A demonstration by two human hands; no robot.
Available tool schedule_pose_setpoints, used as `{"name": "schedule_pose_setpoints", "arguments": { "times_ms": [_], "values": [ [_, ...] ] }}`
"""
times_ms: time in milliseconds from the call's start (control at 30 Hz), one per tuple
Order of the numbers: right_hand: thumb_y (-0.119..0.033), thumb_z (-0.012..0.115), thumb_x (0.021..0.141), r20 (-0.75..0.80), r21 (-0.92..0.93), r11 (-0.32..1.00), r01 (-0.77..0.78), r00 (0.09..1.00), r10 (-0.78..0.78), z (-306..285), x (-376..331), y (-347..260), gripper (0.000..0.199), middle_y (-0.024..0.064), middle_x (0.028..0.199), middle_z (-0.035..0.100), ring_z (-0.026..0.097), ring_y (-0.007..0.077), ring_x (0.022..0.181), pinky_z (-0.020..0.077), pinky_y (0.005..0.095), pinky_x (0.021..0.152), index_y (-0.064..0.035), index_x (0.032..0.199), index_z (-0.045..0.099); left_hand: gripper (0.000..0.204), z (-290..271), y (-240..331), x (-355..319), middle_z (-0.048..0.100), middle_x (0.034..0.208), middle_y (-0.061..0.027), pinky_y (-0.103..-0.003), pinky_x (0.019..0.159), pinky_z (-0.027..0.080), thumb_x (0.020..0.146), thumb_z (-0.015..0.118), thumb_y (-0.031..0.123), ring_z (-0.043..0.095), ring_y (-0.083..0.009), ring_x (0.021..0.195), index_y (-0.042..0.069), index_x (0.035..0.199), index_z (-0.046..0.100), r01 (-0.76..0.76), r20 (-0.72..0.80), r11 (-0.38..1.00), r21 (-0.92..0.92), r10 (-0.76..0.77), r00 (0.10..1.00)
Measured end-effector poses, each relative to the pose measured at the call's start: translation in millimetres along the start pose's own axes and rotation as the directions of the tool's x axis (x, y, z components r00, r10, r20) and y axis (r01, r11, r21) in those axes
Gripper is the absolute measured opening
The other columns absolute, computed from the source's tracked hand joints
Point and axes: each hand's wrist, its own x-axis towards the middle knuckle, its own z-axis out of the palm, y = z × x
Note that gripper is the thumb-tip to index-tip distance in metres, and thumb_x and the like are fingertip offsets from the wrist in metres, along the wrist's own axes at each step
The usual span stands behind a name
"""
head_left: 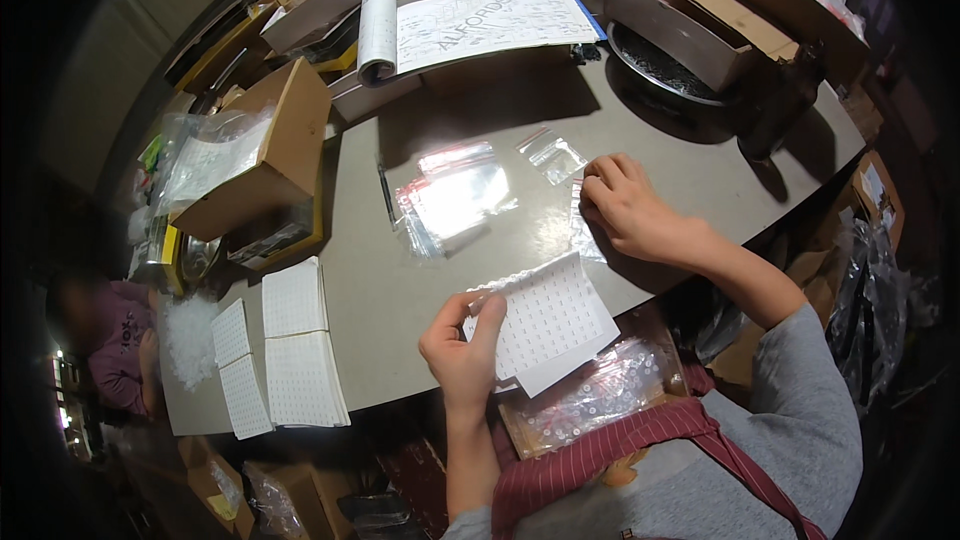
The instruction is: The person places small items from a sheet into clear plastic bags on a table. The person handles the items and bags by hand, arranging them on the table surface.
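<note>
My left hand (pixel 462 352) is closed on a few white label sheets (pixel 550 320), thumb on top, their upper edge curling. These sheets overhang the table's near edge. My right hand (pixel 630 208) has its fingers bent and pressed together at a small clear zip bag (pixel 586 242) lying on the table; the fingertips are partly hidden. Beyond it lies another small zip bag (pixel 553 156). To their left, a shiny pile of red-edged zip bags (pixel 470 190) rests under the light. A dark pen (pixel 386 196) lies left of that pile.
Banded label stacks (pixel 300 345) and a white heap (pixel 190 335) lie at left, near another person (pixel 122 340). Behind are an open cardboard box (pixel 290 145), a notepad (pixel 490 25) and a round black tray (pixel 660 70). A bag of small parts (pixel 590 395) sits below the near edge.
</note>
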Motion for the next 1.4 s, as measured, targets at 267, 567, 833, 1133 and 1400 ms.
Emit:
{"name": "schedule_pose_setpoints", "arguments": {
  "times_ms": [267,567,833,1133,1400],
  "values": [
    [-0.040,0.075,0.089,0.202,0.154,0.954,-0.256,0.954,0.223,-27,12,36,0.041,0.0169,0.106,0.058,0.051,0.0349,0.107,0.0443,0.0427,0.094,-0.0049,0.104,0.061,0.013,-1,1,-1,0.069,0.081,-0.0019,-0.023,0.073,0.048,0.086,0.076,0.003,0.059,-0.0079,0.078,-0.006,0.094,0.072,-0.037,0.003,0.999,-0.011,0.037,0.999],
    [-0.019,0.072,0.093,0.345,0.674,0.657,-0.338,0.930,0.125,-33,25,23,0.022,0.0042,0.084,0.060,0.055,0.0150,0.081,0.0451,0.0304,0.075,-0.0041,0.091,0.057,0.012,-2,4,-2,0.071,0.082,-0.0036,-0.024,0.074,0.049,0.086,0.075,0.003,0.061,-0.0088,0.080,-0.006,0.095,0.073,-0.011,0.030,0.999,-0.036,0.012,0.999],
    [-0.015,0.067,0.097,0.196,0.764,0.577,-0.290,0.956,0.221,-20,28,12,0.016,0.0027,0.091,0.064,0.060,0.0096,0.083,0.0481,0.0249,0.075,-0.0025,0.105,0.063,0.012,-5,4,-2,0.072,0.083,-0.0047,-0.024,0.075,0.050,0.087,0.076,0.004,0.062,-0.0093,0.080,-0.004,0.095,0.074,-0.019,0.058,1.000,0.002,0.019,0.998],
    [-0.019,0.067,0.098,0.369,0.813,0.367,-0.452,0.888,0.276,-28,7,50,0.023,0.0035,0.090,0.066,0.063,0.0102,0.085,0.0506,0.0264,0.077,-0.0010,0.113,0.067,0.014,-3,3,-3,0.072,0.084,-0.0051,-0.024,0.075,0.050,0.087,0.076,0.005,0.063,-0.0094,0.081,-0.005,0.096,0.073,-0.019,0.052,1.000,-0.003,0.020,0.998],
    [-0.007,0.073,0.077,-0.104,0.289,0.956,0.049,0.994,-0.020,-48,-2,0,0.040,0.0168,0.114,0.059,0.057,0.0359,0.110,0.0469,0.0446,0.096,-0.0037,0.115,0.062,0.012,-1,1,-3,0.070,0.083,-0.0030,-0.024,0.075,0.049,0.086,0.075,0.003,0.061,-0.0085,0.080,-0.006,0.094,0.073,-0.028,0.041,1.000,0.006,0.027,0.999]
  ]
}}
